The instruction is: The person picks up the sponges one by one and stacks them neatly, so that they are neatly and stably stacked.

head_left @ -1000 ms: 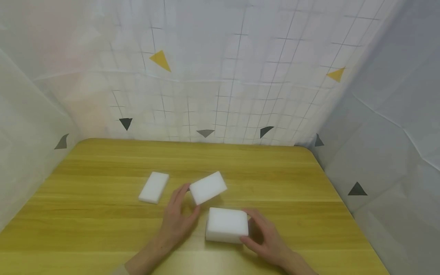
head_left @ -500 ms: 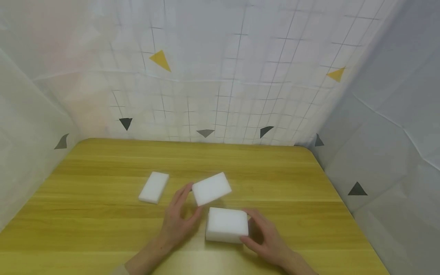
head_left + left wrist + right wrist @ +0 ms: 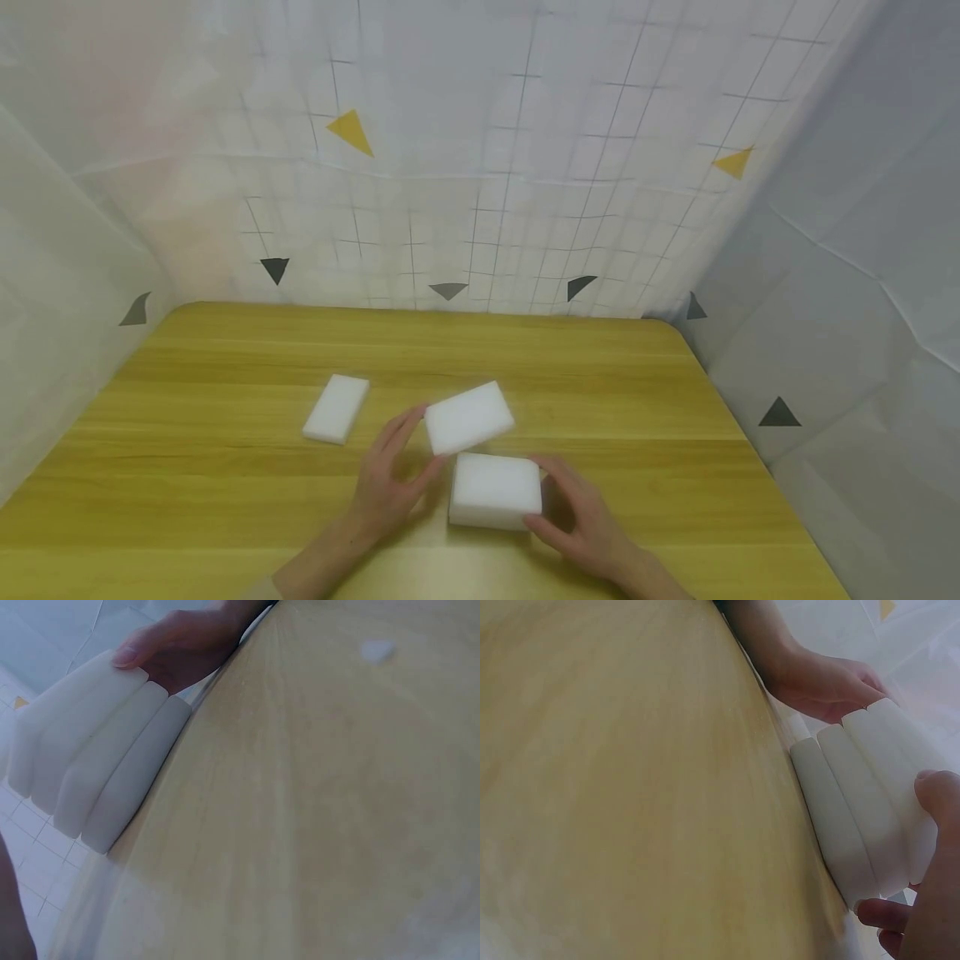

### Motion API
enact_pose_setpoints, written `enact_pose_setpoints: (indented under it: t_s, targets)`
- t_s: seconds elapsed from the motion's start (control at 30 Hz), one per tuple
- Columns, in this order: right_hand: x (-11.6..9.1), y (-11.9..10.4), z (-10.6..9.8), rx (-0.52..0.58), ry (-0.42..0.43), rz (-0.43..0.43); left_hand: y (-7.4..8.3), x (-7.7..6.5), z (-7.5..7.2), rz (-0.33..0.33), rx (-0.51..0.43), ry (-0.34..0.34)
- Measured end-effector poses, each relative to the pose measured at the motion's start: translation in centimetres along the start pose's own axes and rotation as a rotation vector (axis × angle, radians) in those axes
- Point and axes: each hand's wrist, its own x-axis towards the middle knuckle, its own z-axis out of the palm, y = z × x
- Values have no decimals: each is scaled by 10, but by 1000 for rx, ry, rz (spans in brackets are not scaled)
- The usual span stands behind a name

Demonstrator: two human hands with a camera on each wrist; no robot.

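White block (image 3: 469,418) is what I have at the centre of my head feed, pinched at its left end by the person's left hand (image 3: 382,485) — thumb at the near corner, fingers at the far one. It is raised off the wooden table (image 3: 600,375) and turned aslant, just behind the stack of white blocks (image 3: 497,492); whether its near corner touches that stack I can't tell from here. On the right, the right hand (image 3: 588,521) grips the stack by its right end, thumb at the near corner and fingers round the far one, with a gap between palm and blocks. My two wrist feeds give me the layers edge-on, lying flat one on another with narrow seams between, though I can't settle which layer belongs to the stack and which to the left hand. Well to the left of the stack, a lone white slab (image 3: 336,408) lies flat on the table, its long side angled away. Behind it all I see a pale sheet (image 3: 450,192) with thin grid lines, marked by yellow triangles (image 3: 352,133) and dark ones lower down.
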Motion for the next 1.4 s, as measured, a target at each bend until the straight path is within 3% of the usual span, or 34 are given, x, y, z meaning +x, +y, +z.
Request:
enact_pose_setpoints:
  t_s: [0.53, 1.03, 1.4]
  targets:
    - [3, -3, -2, 1, -6, 6, 9, 12, 0, 193, -84, 17]
    - [2, -2, -1, -17, 2, 10, 17, 16, -1, 249, -168, -49]
    - [2, 0, 0, -15, 23, -42, 14, 10, 0, 244, -188, -125]
